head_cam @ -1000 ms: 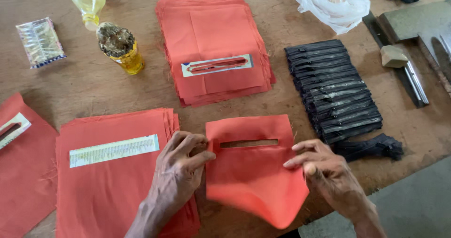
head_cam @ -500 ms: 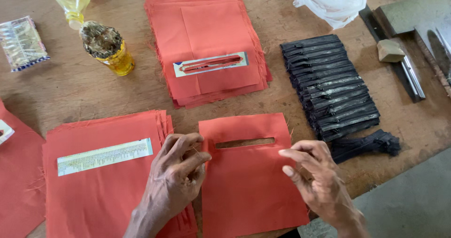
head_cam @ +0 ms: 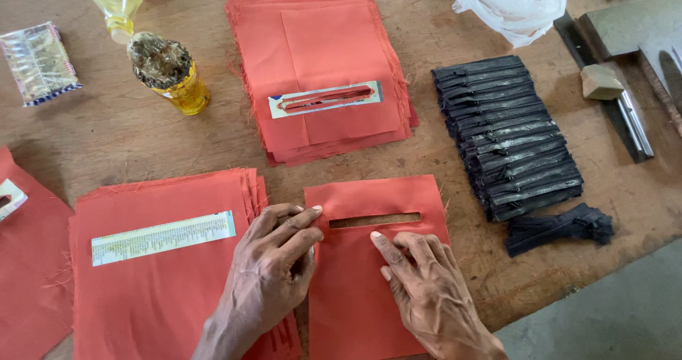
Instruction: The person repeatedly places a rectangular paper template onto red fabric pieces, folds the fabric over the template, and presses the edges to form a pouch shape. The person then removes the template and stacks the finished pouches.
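Where hands press: zippers nearby.

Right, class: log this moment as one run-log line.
left hand: pressing orange fabric piece | right hand: flat under slot | fabric: flat on table

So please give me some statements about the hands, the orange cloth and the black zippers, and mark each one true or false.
1. Both hands press on the orange cloth piece with the slot. True: the left hand lies at the slot's left end, the right hand below it.
2. The slot in that piece is filled by a zipper. False: bare table shows through it.
3. The black zippers are stacked to the right of the piece. True.
4. The right hand holds a zipper. False: it lies flat on the cloth.
5. The far orange stack has nothing on top. False: a slotted strip lies on it.
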A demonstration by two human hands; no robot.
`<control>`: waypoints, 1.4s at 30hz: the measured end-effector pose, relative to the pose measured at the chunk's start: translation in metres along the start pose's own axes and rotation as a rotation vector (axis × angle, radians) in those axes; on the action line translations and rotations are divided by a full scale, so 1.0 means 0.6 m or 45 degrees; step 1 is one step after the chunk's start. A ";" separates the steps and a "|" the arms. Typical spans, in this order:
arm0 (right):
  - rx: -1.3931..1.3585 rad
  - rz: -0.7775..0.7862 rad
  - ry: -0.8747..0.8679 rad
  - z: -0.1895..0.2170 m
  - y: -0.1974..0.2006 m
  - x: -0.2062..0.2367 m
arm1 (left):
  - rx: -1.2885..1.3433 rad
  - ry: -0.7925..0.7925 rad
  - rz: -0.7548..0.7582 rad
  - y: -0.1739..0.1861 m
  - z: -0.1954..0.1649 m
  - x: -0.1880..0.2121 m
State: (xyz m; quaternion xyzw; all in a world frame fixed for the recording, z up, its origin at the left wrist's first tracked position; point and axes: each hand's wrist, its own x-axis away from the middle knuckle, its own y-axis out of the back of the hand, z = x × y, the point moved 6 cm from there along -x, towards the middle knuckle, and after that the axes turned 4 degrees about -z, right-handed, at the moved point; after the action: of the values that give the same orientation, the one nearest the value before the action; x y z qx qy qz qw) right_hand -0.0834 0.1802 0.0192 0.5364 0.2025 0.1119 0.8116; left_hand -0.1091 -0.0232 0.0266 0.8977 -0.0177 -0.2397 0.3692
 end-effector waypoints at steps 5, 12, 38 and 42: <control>-0.024 0.030 -0.029 -0.004 -0.003 0.005 | -0.042 -0.032 -0.014 0.001 -0.003 0.001; 0.006 0.054 -0.033 -0.001 -0.008 0.005 | -0.041 0.001 0.021 -0.001 -0.002 0.002; -0.397 -0.035 -0.155 -0.021 0.017 0.012 | 0.166 -0.051 -0.041 0.038 -0.031 -0.016; -0.749 0.024 -0.128 -0.045 0.062 0.025 | 0.354 -0.204 -0.143 0.081 -0.102 -0.024</control>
State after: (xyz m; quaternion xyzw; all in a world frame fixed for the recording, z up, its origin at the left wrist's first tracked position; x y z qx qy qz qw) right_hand -0.0809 0.2234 0.0412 0.2849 0.1160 0.1466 0.9401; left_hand -0.0873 -0.0155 0.1030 0.9178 -0.0300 -0.3259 0.2250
